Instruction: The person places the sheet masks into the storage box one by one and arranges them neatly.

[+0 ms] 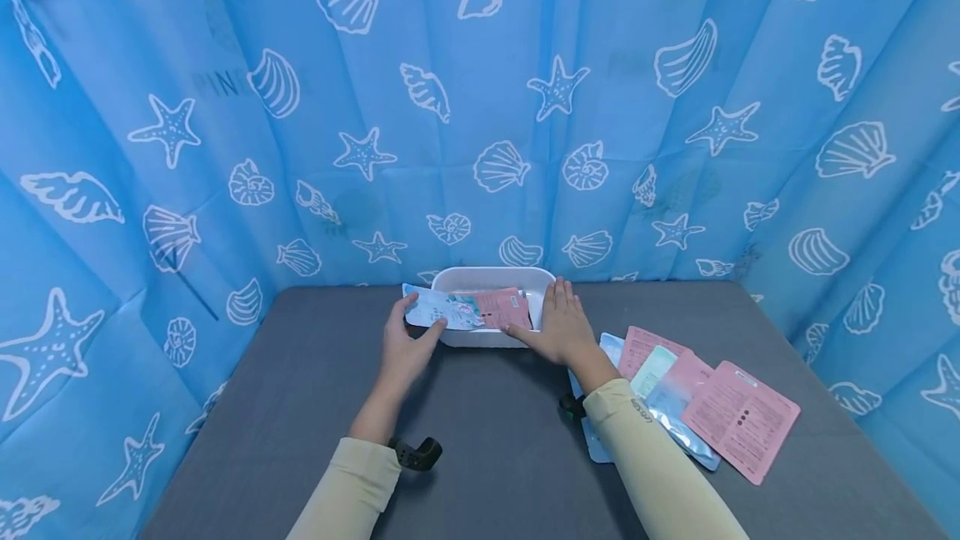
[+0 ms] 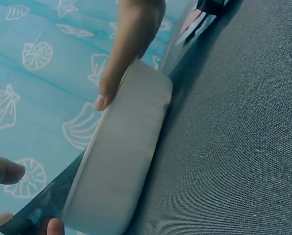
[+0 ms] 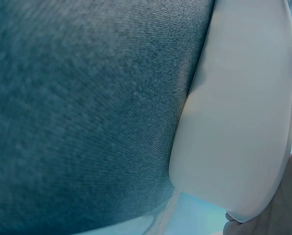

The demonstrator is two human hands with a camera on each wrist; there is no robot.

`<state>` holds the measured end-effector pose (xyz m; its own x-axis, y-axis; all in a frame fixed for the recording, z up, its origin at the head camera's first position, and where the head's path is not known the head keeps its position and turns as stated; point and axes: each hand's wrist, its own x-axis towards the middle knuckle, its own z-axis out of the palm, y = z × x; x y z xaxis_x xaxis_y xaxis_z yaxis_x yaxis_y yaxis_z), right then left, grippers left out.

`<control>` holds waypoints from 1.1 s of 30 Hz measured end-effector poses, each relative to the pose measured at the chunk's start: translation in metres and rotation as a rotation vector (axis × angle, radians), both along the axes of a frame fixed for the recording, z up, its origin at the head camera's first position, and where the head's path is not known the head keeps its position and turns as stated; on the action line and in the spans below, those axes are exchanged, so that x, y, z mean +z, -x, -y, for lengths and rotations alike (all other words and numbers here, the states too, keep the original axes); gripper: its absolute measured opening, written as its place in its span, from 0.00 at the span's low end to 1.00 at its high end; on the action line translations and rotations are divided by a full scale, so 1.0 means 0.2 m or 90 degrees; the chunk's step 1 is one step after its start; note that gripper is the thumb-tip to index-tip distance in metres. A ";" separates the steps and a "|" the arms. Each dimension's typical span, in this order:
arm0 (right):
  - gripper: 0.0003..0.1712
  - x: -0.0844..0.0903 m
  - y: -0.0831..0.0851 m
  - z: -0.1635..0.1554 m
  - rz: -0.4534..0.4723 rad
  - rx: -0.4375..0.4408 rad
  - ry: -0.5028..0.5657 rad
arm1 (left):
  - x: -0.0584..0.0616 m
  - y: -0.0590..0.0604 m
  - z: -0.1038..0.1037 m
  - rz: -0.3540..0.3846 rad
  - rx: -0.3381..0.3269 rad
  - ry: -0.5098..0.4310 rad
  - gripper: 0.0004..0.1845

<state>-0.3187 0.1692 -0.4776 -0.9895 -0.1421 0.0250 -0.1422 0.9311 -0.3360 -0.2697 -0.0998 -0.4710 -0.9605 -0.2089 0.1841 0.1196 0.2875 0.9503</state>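
Even, bright light is falling throughout; shadows are lying faint; head view is bending at edges; wrist views are showing soft close-range blur.

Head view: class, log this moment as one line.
left hand pinches pale blue packet | right hand steadies white plastic tray | grey table

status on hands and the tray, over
Left hand pinching packet over tray. Right hand flat against tray's side. More packets at right, nothing blocking.

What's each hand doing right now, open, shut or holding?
Left hand: pinches a blue packet over the white tray.
Right hand: open, flat fingers against the tray's right end.
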 end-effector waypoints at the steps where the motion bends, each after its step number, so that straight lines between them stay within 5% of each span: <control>1: 0.72 0.00 0.00 0.00 0.000 0.001 0.000 | 0.00 0.00 0.00 0.001 -0.002 0.004 0.38; 19: 0.79 -0.03 0.03 -0.02 0.022 0.008 -0.007 | -0.02 -0.02 0.00 0.085 0.013 -0.037 0.42; 33: 0.76 0.01 -0.01 0.00 0.009 0.004 -0.001 | -0.09 -0.04 -0.03 0.033 -0.032 0.057 0.29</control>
